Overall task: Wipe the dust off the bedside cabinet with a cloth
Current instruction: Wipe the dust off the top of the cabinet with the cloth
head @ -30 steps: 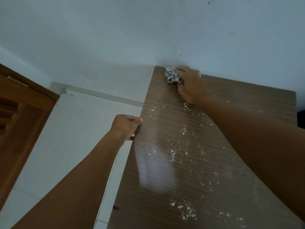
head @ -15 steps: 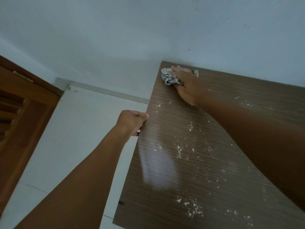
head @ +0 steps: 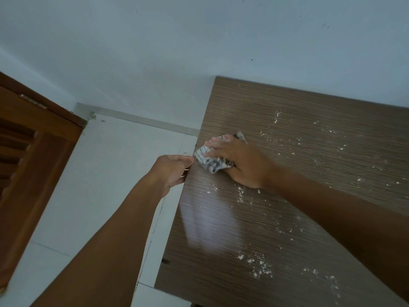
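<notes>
The bedside cabinet's brown striped top (head: 287, 218) fills the right half of the view, strewn with white dust specks (head: 259, 265). A crumpled white checked cloth (head: 210, 161) lies near the top's left edge. My right hand (head: 241, 165) presses on it from above, fingers spread over the cloth and pointing left. My left hand (head: 171, 171) sits just off the left edge beside the cloth, with the thumb on top of the edge and the fingers curled under it.
A pale wall (head: 199, 41) runs behind the cabinet. White floor tiles (head: 99, 185) lie to the left, with a skirting strip along the wall. A brown louvred wooden door (head: 28, 151) stands at the far left.
My right hand has dragged the cloth from the back left corner of the top toward me along the left edge, up to my left hand. The back corner now shows bare.
</notes>
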`<state>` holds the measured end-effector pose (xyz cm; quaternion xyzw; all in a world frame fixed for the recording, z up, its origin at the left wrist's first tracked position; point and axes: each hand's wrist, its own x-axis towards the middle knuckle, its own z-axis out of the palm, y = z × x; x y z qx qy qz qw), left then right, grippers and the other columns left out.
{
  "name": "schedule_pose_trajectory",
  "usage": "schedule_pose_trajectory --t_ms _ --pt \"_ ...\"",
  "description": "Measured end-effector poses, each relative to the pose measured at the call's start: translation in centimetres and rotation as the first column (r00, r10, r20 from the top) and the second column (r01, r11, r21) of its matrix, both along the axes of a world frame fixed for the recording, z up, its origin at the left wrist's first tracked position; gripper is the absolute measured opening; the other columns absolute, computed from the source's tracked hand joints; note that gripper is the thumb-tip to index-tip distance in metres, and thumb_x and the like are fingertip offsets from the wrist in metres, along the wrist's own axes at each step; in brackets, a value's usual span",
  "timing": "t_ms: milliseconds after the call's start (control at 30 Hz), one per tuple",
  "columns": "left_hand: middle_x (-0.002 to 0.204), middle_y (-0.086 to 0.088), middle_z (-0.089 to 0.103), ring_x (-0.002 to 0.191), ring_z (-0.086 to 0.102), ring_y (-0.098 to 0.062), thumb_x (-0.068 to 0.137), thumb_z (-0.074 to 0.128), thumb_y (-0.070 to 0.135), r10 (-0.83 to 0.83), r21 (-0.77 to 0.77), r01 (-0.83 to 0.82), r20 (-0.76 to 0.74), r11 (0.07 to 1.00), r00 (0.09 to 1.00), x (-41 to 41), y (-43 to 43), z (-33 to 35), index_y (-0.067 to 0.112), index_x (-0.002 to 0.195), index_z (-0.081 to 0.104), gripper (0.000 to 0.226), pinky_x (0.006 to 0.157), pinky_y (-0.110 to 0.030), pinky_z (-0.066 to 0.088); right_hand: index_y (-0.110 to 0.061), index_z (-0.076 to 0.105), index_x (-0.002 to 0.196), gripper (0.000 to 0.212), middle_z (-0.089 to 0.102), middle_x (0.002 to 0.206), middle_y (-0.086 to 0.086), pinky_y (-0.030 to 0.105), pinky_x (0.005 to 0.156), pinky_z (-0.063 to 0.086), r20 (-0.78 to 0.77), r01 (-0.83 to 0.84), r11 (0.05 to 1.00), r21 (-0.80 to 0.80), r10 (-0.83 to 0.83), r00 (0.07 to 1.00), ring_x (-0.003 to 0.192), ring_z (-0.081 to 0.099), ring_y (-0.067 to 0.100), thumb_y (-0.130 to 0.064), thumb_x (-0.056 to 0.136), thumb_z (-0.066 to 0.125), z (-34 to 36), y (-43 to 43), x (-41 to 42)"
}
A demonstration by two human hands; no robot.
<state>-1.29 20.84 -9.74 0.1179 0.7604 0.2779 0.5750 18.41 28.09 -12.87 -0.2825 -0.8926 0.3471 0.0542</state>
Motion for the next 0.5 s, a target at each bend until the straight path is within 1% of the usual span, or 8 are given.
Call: schedule_pose_trajectory --t_ms 100,200,267,333,367,433,467,500 --pt "0.100 -0.007 0.073 0.088 0.069 -0.016 0.094 0.061 0.013 -0.011 0.002 0.011 0.004 1.000 1.000 -0.1 -0.4 -0.1 0.005 0.104 0.069 0.016 0.068 -0.023 0.054 -0.024 0.054 0.135 0.048 0.045 0.148 0.000 0.051 0.115 0.016 -0.037 -0.050 0.998 -0.025 0.049 0.998 0.142 0.025 0.017 -0.018 0.088 0.060 -0.1 -3.4 1.5" --pt "0.102 -0.007 0.072 0.090 0.069 -0.017 0.093 0.063 0.014 -0.059 0.019 0.060 -0.080 0.998 0.995 -0.1 -0.3 -0.4 0.006 0.104 0.070 0.016 0.068 -0.025 0.055 -0.019 0.056 0.131 0.044 0.051 0.143 0.000 0.049 0.116 0.025 -0.049 -0.088 0.993 -0.074 0.085 0.995 0.139 0.039 0.016 -0.024 0.088 0.050 0.1 -6.6 2.9" --pt "0.100 -0.007 0.072 0.091 0.069 -0.019 0.091 0.065 0.016 -0.075 0.037 0.081 -0.151 0.996 0.986 0.1 -0.3 -0.7 0.008 0.099 0.072 0.013 0.071 -0.028 0.057 -0.018 0.055 0.133 0.045 0.054 0.141 0.000 0.046 0.114 0.031 -0.039 -0.092 0.990 -0.106 0.088 0.995 0.136 0.043 0.014 -0.020 0.088 0.050 0.3 -7.9 3.7" --pt "0.098 -0.006 0.073 0.091 0.070 -0.021 0.089 0.068 0.018 -0.100 0.058 0.117 -0.235 0.991 0.967 0.3 -0.3 -1.1 0.010 0.093 0.074 0.011 0.082 -0.036 0.058 -0.026 0.052 0.134 0.047 0.058 0.135 -0.002 0.038 0.102 0.045 -0.009 -0.001 0.979 -0.206 0.000 1.000 0.124 0.054 0.011 -0.017 0.087 0.051 1.6 -8.0 4.2" --pt "0.097 -0.006 0.074 0.091 0.070 -0.022 0.088 0.069 0.019 -0.116 0.064 0.137 -0.265 0.988 0.957 0.4 -0.3 -1.1 0.011 0.092 0.075 0.011 0.085 -0.039 0.057 -0.031 0.054 0.130 0.045 0.063 0.126 -0.006 0.029 0.088 0.051 -0.014 0.070 0.957 -0.281 -0.077 0.997 0.108 0.060 0.004 -0.014 0.089 0.050 2.5 -7.6 4.3" --pt "0.098 -0.008 0.074 0.091 0.070 -0.023 0.087 0.070 0.019 -0.118 0.065 0.141 -0.271 0.988 0.955 0.4 -0.2 -1.0 0.010 0.093 0.075 0.011 0.086 -0.041 0.057 -0.038 0.056 0.117 0.038 0.067 0.101 -0.021 0.015 0.066 0.050 -0.101 0.188 0.897 -0.400 -0.247 0.964 0.080 0.064 -0.002 -0.007 0.096 0.047 4.4 -6.2 4.4" --pt "0.100 -0.009 0.073 0.092 0.070 -0.024 0.087 0.070 0.017 -0.109 0.057 0.128 -0.254 0.990 0.961 0.3 -0.1 -0.8 0.009 0.094 0.074 0.011 0.084 -0.040 0.058 -0.039 0.056 0.113 0.037 0.069 0.095 -0.020 0.020 0.063 0.055 -0.130 0.262 0.857 -0.443 -0.351 0.927 0.077 0.067 0.005 -0.007 0.099 0.046 5.3 -5.1 4.4" --pt "0.101 -0.010 0.072 0.093 0.070 -0.025 0.087 0.070 0.015 -0.097 0.044 0.111 -0.236 0.993 0.967 0.3 0.1 -0.6 0.007 0.096 0.072 0.012 0.080 -0.037 0.059 -0.039 0.056 0.113 0.034 0.070 0.096 -0.013 0.035 0.066 0.060 -0.149 0.338 0.829 -0.445 -0.440 0.885 0.079 0.070 0.017 -0.010 0.100 0.044 6.0 -3.8 4.2"
